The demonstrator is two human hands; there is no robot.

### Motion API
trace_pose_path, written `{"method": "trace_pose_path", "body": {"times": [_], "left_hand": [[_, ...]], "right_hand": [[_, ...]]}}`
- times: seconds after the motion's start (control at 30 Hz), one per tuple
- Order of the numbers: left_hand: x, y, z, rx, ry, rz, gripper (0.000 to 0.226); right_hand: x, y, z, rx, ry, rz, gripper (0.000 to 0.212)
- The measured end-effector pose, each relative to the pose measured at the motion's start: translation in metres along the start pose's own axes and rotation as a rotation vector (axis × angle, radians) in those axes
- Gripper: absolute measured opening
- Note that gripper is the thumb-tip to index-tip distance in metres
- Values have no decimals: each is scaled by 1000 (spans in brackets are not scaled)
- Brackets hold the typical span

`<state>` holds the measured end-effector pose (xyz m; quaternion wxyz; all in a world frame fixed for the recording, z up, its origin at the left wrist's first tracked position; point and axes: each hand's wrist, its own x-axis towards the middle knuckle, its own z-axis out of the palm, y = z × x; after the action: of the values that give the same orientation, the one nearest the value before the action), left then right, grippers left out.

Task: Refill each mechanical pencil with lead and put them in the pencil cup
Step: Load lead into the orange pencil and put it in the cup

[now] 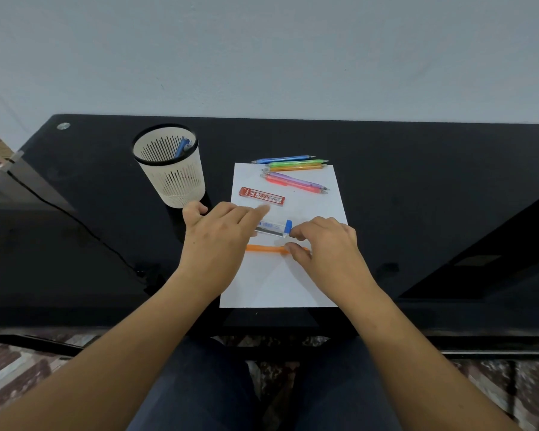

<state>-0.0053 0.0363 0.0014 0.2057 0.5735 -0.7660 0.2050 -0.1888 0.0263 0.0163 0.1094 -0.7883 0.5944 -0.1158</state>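
Glossy black glass desk (417, 213) across the middle of the frame. At centre, white rectangular sheet of paper (277, 284).

Left hand (215, 241) just left of centre, above the paper's left edge: fingers fairly straight and spread, blurred, gripping nothing visible.

Right hand (330, 247) just right of centre: fingers curled, forefinger tip at the blue cap, thumb tip over the orange pencil; cannot tell whether anything is actually pinched.

Cream slotted plastic pencil cup with black rim (181, 185), upper left of the paper, upright, holding one blue mechanical pencil (181, 147).

Five translucent mechanical pencils at the paper's top edge: blue (282, 159), green (296, 163), yellow-orange (293, 168), purple (293, 180), red-pink (290, 184).

Orange translucent mechanical pencil (263, 248) flat on the paper between the hands.

Red flat lead case (261, 196) above the left fingers.

Clear lead tube with blue cap (273, 228) between both hands, left end hidden under the left fingers.
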Motion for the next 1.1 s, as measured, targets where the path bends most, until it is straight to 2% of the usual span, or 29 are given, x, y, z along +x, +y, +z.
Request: {"method": "trace_pose_path", "body": {"times": [0.07, 0.17, 0.3, 0.4, 0.43, 0.53, 0.57, 0.67, 0.8, 0.93, 1.1], "left_hand": [[0, 0, 0, -5, 11, 7, 61], [-1, 1, -1, -24, 5, -18, 74], [-1, 0, -1, -22, 27, 28, 57], [-2, 1, -2, -19, 21, 16, 76], [-2, 1, -1, -14, 28, 17, 77], [-2, -1, -1, -16, 68, 52, 58], [-2, -1, -1, -20, 75, 49, 58], [-2, 1, -1, -23, 57, 10, 74], [-3, -1, 2, -33, 58, 32, 49], [-4, -1, 3, -26, 46, 0, 57], [-4, -3, 2, -37, 41, 11, 41]], "right_hand": [[0, 0, 0, 2, -5, 0, 31], [0, 0, 0, 4, 0, 2, 31], [0, 0, 1, 17, -4, 6, 31], [0, 0, 1, 21, -5, 9, 31], [0, 0, 1, 22, -9, 10, 31], [0, 0, 0, 24, -15, 9, 30], [0, -1, 0, 27, -12, 7, 30], [-1, -1, 1, 31, 1, 2, 30], [-1, 1, 2, 38, 3, 4, 29], [-1, 1, 1, 50, 9, 3, 29], [-2, 2, 1, 44, 30, -4, 28]]}}
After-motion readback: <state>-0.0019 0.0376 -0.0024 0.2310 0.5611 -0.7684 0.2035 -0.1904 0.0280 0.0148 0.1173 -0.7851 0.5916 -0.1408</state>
